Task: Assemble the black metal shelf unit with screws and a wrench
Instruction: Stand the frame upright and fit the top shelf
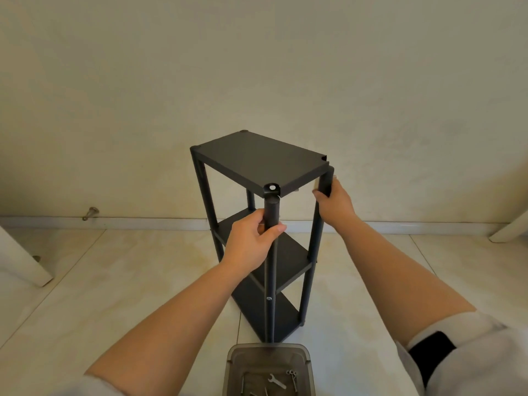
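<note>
The black shelf unit [258,224] stands upright on the tiled floor [114,281] in the middle of the frame, close to the cream wall [257,67], with three shelves one above another. The left hand [253,241] has its fingers and thumb curled round the near front post [271,215], just under the top shelf [261,160]. The right hand [335,202] grips the post [325,181] at the right corner of that top shelf (its upper end sits a little apart from the shelf corner). At the bottom centre, touching the foot of the unit, sits a grey translucent box [270,370]; inside it lie a small wrench [276,381] and several screws [292,373].
</note>
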{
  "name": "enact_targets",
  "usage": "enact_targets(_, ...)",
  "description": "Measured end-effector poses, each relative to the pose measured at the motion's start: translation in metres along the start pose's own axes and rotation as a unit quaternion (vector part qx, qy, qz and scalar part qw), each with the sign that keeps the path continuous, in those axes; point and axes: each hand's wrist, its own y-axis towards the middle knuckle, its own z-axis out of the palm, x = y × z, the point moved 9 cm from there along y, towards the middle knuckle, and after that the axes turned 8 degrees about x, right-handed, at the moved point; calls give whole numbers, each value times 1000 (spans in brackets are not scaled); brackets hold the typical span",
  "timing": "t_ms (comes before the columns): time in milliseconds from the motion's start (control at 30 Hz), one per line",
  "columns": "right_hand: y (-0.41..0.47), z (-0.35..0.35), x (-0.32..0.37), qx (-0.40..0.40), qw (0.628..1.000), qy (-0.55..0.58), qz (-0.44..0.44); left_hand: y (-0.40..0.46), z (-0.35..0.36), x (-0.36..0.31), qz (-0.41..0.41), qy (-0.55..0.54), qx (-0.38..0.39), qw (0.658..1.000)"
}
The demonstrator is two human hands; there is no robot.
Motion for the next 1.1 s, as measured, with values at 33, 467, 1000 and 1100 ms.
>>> enact_targets(33, 0, 1, 0, 0, 1000, -5, -3, -1, -2, 1, -2, -8, 1, 1000)
enact_targets(467, -48, -5, -3, -48, 998, -27, -17, -16, -25, 10, -6, -4, -60, 998)
enact_targets(1000, -122, 27, 107, -177, 761, -455, -426, -43, -37, 9, 13, -3, -112, 994)
enact_targets(1100, -112, 52, 119, -116, 757, -462, -447, -40, -39, 9, 4, -6, -107, 994)
